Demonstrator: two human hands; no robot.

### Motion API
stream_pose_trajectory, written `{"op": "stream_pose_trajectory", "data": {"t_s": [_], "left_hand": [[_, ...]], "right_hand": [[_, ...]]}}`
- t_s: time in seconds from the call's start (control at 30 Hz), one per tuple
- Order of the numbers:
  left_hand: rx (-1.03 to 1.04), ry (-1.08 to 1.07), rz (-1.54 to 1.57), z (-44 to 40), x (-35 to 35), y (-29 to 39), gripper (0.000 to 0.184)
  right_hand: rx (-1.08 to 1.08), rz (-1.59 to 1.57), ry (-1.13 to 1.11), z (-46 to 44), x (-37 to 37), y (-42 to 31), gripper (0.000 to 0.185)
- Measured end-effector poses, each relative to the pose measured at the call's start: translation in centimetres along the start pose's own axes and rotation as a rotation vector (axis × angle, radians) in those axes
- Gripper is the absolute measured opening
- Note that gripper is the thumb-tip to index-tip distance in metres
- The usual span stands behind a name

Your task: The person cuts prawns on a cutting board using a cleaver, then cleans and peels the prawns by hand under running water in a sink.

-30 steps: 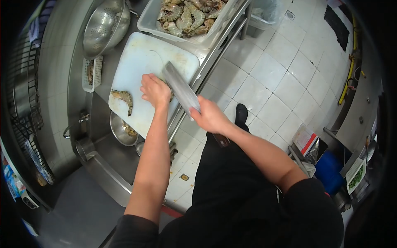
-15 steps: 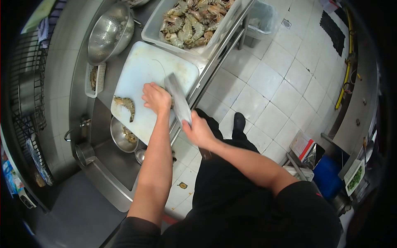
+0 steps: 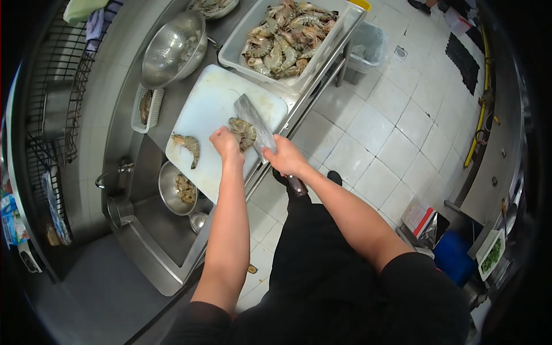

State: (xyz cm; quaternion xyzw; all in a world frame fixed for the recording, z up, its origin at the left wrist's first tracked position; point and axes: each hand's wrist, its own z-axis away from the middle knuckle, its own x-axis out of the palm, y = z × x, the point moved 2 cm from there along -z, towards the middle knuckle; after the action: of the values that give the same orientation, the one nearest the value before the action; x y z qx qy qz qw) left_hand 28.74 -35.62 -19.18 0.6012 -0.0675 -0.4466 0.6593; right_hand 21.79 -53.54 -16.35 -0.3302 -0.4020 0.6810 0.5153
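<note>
Can see in the clear plastic tub (image 3: 259, 76) a big heap of whole prawns (image 3: 287, 46). Can see whitish pieces inside the colander (image 3: 164, 60), and pale prawns in the upper bowl (image 3: 228, 11) just beside. Can find one dark, prawn-like thing in the white basket (image 3: 136, 118), and brownish pieces in the metal bowl (image 3: 167, 187) at the sink (image 3: 169, 244). Cannot tell the content of the small metal cup (image 3: 198, 221) near it. Far at the right, can see green leaves in the long tray (image 3: 482, 272).

Holds the cleaver (image 3: 253, 118) with the right hand (image 3: 286, 155), fingers closed around the place where blade meets handle. Has the blade flat-looking over the cutting board (image 3: 201, 103), just beside the curled prawn (image 3: 244, 133). Keeps the left hand (image 3: 227, 144) with fingers curled in, at the other side of this prawn; cannot tell if clamped on it or only touching.

Compared with half a second before, has drawn the left hand back from the curled prawn, then mostly covered and now well visible. Has left the second prawn (image 3: 188, 148) lying near the board's left edge, as before.
</note>
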Motion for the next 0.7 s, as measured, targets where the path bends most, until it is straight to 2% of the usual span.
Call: {"op": "stream_pose_trajectory", "data": {"t_s": [0.07,0.1,0.17,0.2,0.27,0.4,0.47,0.7], "left_hand": [[-0.192,-0.310,0.019,1.7,-1.5,2.4,0.032],[-0.191,-0.310,0.022,1.0,-1.5,2.1,0.032],[0.502,-0.248,-0.467,0.1,-1.1,2.3,0.038],[0.498,-0.248,-0.467,0.1,-0.4,2.2,0.038],[0.809,-0.154,-0.520,0.9,1.5,2.2,0.049],[0.653,-0.161,-0.599,1.9,2.9,1.5,0.056],[0.608,-0.092,-0.617,2.0,2.7,1.7,0.057],[0.533,-0.038,-0.603,1.9,2.7,1.6,0.058]], "right_hand": [[0.011,-0.009,-0.051,-0.2,-0.3,-0.1,0.032],[0.008,-0.007,-0.052,-0.3,-0.5,-0.2,0.032],[-0.001,0.004,-0.074,-0.4,-0.7,-0.1,0.032],[0.002,0.005,-0.076,-0.5,-0.7,-0.1,0.032],[0.013,0.035,-0.088,-0.6,-0.8,-0.2,0.033],[0.004,0.029,0.061,-0.1,1.7,1.6,0.032],[-0.260,0.084,0.342,-0.4,4.0,4.0,0.032],[-0.149,-0.131,0.354,4.0,8.7,5.1,0.028]]}}
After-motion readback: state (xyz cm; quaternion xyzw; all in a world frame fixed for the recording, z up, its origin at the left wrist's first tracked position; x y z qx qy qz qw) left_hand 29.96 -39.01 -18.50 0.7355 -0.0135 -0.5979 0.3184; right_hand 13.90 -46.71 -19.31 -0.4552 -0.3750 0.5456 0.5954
